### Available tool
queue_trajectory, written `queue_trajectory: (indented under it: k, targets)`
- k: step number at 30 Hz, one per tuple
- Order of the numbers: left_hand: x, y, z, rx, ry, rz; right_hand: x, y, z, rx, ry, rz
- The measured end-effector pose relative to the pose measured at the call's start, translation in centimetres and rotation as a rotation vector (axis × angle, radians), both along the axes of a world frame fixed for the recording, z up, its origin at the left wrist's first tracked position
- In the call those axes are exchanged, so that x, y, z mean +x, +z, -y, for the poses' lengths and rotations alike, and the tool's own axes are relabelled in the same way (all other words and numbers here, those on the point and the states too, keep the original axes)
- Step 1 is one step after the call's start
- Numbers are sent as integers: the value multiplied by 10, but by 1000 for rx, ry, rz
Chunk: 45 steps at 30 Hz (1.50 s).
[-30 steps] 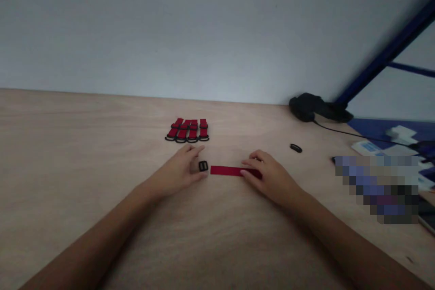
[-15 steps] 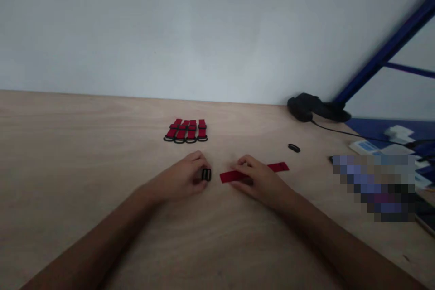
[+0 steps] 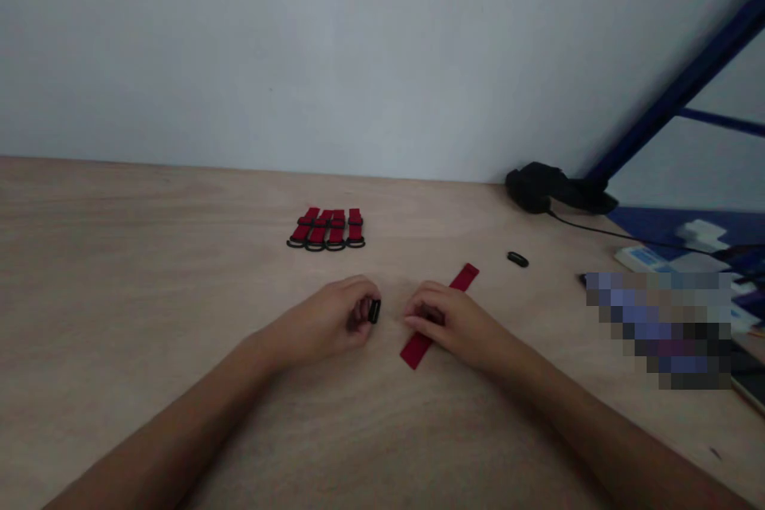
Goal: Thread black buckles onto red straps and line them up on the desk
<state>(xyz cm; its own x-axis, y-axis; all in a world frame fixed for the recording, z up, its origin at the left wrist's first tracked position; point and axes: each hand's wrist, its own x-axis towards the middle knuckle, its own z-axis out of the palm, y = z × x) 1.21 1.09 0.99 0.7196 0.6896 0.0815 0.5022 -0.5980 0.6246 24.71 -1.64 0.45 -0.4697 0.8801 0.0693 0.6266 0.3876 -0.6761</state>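
Red webbing strap [image 3: 464, 277] swung diagonal, right hand [image 3: 460, 325] pressing it with fingers [image 3: 421, 320], left hand [image 3: 316, 325] pinching black plastic buckle [image 3: 374, 311] between fingers [image 3: 360, 314]

The middle of the red webbing strap [image 3: 417, 352] is hidden under the right hand's fingers [image 3: 425, 317], and beyond the strap a small black piece [image 3: 517, 259] is too small to identify. Well right of the strap, a pixelated patch [image 3: 657, 331] blurs whatever lies there, while the black buckle [image 3: 374, 311] left of the strap is partly covered by the left hand's fingers [image 3: 360, 314]. Far beyond the strap, the row of red straps [image 3: 327, 229] is too small for its loops to be told apart.
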Motion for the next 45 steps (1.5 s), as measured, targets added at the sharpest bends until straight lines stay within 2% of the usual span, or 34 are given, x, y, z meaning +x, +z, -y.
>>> queue_trajectory:
  k: [3,5,11,14,20,25,31,34,37,41,45]
  targets:
    - [-2,-3,0,29,-7,-4,7,8,2,-26,137,42]
    - [-3,-5,-1,67,-18,5,11,11,3,-27,177,104]
    - [-3,-6,-4,111,-34,-33,3,2,2,154,15,251]
    - [-3,-6,-4,104,-26,-46,2,-2,3,180,69,227]
    - [-4,-6,-4,90,-38,-62,-2,-2,3,88,103,191]
    - [-1,-6,-4,89,-72,-18,-8,-7,1,104,38,127]
    - [1,-4,-2,62,-79,-23,-8,-4,2,69,95,136]
    - [1,-5,-3,65,-81,-15,-9,-4,3,48,12,122]
    - [1,-5,-3,61,-85,-11,-11,-5,2,-44,-61,20]
    - [2,-5,-1,44,-113,25,-11,-6,1,-166,-86,-134]
    - [3,-3,2,24,-155,81,-11,-6,1,-212,-129,-220]
